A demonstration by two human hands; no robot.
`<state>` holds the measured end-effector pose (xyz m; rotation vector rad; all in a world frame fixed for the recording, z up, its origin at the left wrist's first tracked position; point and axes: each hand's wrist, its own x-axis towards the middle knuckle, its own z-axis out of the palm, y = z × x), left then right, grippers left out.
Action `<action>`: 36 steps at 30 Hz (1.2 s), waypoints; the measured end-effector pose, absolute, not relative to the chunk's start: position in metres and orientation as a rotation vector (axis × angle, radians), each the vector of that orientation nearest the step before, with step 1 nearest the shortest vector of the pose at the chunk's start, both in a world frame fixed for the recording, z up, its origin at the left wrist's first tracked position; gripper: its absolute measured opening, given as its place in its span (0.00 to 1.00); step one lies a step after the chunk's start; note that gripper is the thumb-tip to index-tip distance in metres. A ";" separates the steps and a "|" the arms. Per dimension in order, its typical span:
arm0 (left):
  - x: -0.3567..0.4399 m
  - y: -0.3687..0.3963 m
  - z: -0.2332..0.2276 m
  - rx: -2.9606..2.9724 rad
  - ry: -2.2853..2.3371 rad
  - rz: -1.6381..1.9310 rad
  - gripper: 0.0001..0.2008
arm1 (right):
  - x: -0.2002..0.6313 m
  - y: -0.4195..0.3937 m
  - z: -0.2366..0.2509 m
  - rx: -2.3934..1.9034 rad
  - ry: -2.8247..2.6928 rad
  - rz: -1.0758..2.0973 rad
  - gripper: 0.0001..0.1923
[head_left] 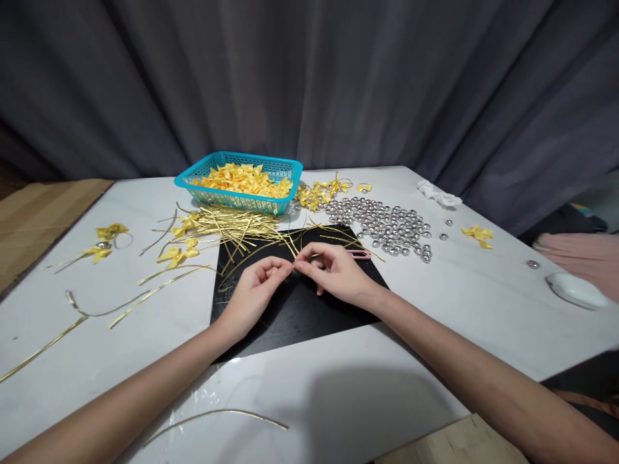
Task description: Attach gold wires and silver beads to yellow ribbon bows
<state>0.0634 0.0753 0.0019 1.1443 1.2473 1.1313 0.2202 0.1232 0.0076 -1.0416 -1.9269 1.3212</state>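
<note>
My left hand (254, 290) and right hand (341, 276) meet above the black mat (290, 328), tip to tip, so neither one is nearer to the work: it sits right at the join between them. The fingers of both are pinched together with no gap that I can see, thumb against forefinger, and a gold cord (291, 244) runs into that meeting point. I take it that both pinches have hold of it, though my fingertips cover its near end, and I cannot tell whether anything else is tucked in there.

The part of the cord that shows lies straight ahead of my fingers. Its long axis points away from me, leaning a little left, toward the pile of gold cords (236, 223). My forearms come in from either side, so the cord runs between their two lines and not along either one.

Beyond the pile is the blue basket (283, 166), filled with yellow bows (236, 177). The silver beads (387, 222) are spread on the surface (459, 309), ahead of my right hand and off to its right. Nearer to that hand, just past its knuckles, a pink tool (360, 255) lies partly on the mat, apart from my fingers.
</note>
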 end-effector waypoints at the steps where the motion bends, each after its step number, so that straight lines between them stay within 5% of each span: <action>1: 0.063 0.075 0.002 1.150 1.249 1.129 0.15 | 0.220 0.123 0.007 -1.037 -1.919 1.333 0.09; 12: 0.063 0.076 0.000 1.150 1.250 1.140 0.14 | 0.222 0.123 0.011 -0.859 -2.142 0.914 0.07; 36: 0.061 0.076 -0.002 1.204 1.358 1.129 0.14 | 0.243 0.144 0.028 -0.855 -2.272 0.909 0.07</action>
